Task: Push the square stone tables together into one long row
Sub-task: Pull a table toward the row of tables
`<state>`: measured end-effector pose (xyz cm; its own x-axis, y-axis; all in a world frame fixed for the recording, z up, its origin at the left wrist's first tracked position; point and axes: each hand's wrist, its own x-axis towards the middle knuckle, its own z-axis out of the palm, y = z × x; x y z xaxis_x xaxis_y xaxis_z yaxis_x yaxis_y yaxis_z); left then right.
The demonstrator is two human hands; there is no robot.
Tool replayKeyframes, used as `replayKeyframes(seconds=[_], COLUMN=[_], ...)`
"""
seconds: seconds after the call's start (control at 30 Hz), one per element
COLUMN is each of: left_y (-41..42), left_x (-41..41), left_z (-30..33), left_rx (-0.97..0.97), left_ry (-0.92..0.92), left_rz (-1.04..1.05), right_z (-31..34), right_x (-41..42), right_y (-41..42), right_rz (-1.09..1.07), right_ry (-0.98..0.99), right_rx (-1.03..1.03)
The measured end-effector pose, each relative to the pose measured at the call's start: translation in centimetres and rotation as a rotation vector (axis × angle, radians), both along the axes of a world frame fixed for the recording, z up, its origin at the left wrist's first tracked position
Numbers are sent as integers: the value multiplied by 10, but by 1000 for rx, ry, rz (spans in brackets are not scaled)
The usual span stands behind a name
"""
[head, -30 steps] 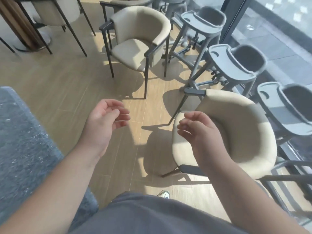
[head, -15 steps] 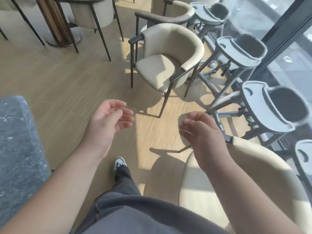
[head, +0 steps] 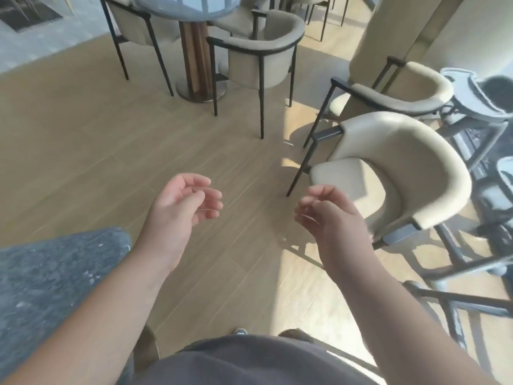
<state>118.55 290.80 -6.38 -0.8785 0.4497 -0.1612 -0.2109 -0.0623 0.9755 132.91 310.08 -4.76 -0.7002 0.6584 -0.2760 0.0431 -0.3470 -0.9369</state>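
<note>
A grey speckled stone table [head: 50, 279] shows its rounded corner at the lower left, partly behind my left forearm. My left hand [head: 180, 212] hangs in the air over the wooden floor, right of that corner, fingers loosely curled and holding nothing. My right hand [head: 330, 218] floats level with it, further right, also loosely curled and holding nothing. Neither hand touches the table. A second table with a grey top [head: 183, 6] on a wooden pedestal stands at the far top centre.
A cream armchair [head: 394, 173] stands close on the right, another [head: 397, 93] behind it. More cream chairs [head: 263, 54] ring the pedestal table. Grey high chairs [head: 483, 98] line the right edge. Bare wooden floor [head: 97, 151] stretches ahead left.
The view has swung left: the high chairs slid toward the right edge and the pedestal table came into sight. Both hands kept the same loose pose in front of me.
</note>
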Motion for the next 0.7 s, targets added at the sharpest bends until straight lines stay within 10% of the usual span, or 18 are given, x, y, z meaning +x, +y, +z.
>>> replayKeyframes(seconds=[0.7], left_y=[-13], left_x=[-352], left_z=[-20], left_rx=[-71], left_ry=[-26], left_rz=[909], right_z=[-3], right_x=[-555], right_y=[49], right_rz=[887], right_ry=[-10], right_rx=[69])
